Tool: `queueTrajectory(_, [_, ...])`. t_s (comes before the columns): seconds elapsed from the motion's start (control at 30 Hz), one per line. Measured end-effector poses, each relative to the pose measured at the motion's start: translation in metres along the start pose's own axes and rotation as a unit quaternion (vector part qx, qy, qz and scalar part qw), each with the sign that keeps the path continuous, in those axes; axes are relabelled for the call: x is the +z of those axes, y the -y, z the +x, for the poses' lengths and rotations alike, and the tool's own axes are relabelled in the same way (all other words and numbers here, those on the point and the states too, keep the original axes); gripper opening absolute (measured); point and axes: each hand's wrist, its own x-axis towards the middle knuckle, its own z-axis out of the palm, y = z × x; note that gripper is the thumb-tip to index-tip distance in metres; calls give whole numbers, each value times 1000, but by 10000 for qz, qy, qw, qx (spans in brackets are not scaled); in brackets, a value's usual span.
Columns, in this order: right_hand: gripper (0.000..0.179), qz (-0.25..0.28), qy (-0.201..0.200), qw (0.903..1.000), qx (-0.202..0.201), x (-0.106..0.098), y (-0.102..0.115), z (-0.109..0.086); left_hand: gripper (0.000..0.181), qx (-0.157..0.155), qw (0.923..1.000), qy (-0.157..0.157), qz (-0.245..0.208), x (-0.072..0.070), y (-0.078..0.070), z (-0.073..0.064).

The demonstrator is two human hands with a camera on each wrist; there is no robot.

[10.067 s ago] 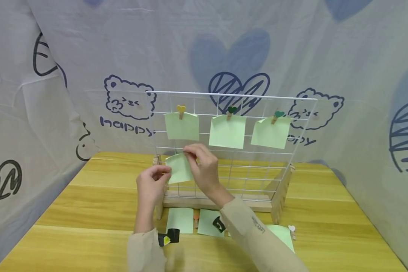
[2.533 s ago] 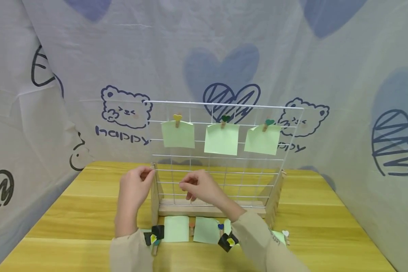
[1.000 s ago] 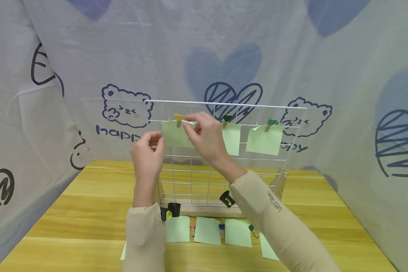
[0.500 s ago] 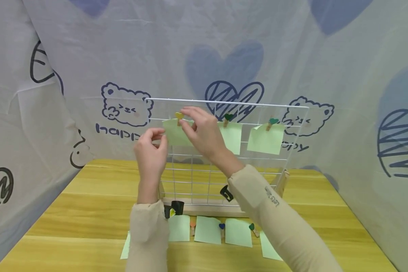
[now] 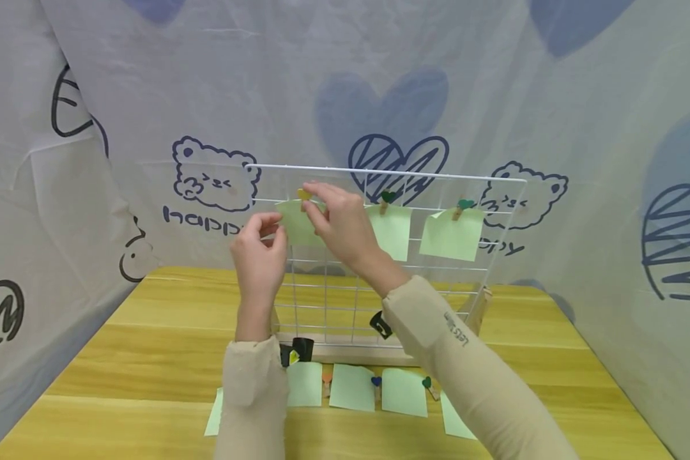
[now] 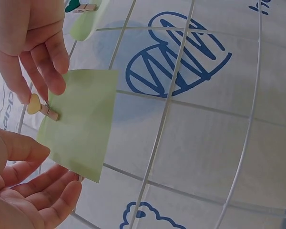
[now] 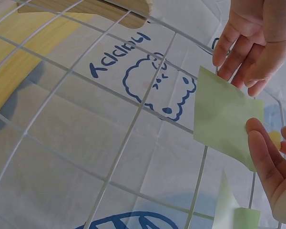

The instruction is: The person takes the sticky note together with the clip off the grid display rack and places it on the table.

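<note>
A pale green sticky note (image 5: pixel 300 231) hangs at the upper left of a white wire grid (image 5: pixel 339 287), under a small wooden clothespin with a yellow heart (image 5: pixel 303 193). Thumb and index finger of my right hand (image 5: pixel 347 223) pinch this clothespin at its heart end. At the note's left edge is my left hand (image 5: pixel 260 259), thumb in front and fingers partly hidden behind the paper (image 6: pixel 83 124). Farther right, two more notes hang from the grid: a middle one (image 5: pixel 393 233) with a dark green heart clothespin (image 5: pixel 387 199) and a right one (image 5: pixel 452 235) with a teal heart clothespin (image 5: pixel 463 206).
The grid stands in a wooden base (image 5: pixel 351 353) on a wood-grain table (image 5: pixel 149 358). In front lie several green notes (image 5: pixel 352 387), with orange (image 5: pixel 327 383), blue (image 5: pixel 376 384) and green (image 5: pixel 429 386) heart clothespins between them. A printed cloth (image 5: pixel 207 76) hangs behind.
Ten seconds ago both hands held a note lower on the grid. Since then they have risen to the upper left note, and the right hand has moved from its top edge onto the yellow heart clothespin.
</note>
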Motion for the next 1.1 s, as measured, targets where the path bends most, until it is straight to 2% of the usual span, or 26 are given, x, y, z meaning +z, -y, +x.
queueTrajectory(0.43, [22, -269, -71, 9996, 36, 2, -2, 5, 16, 203, 9997, -93, -28, 1, 0, -1])
queueTrajectory(0.7, [14, -383, -209, 9990, -14, 4, -2, 6, 15, 225, 9997, 8, 105, 1, 2, -1])
queueTrajectory(1.1, [8, -668, -687, 9946, -392, 7, -4, 8, 14, 206, 9998, -14, 22, 0, 0, -1])
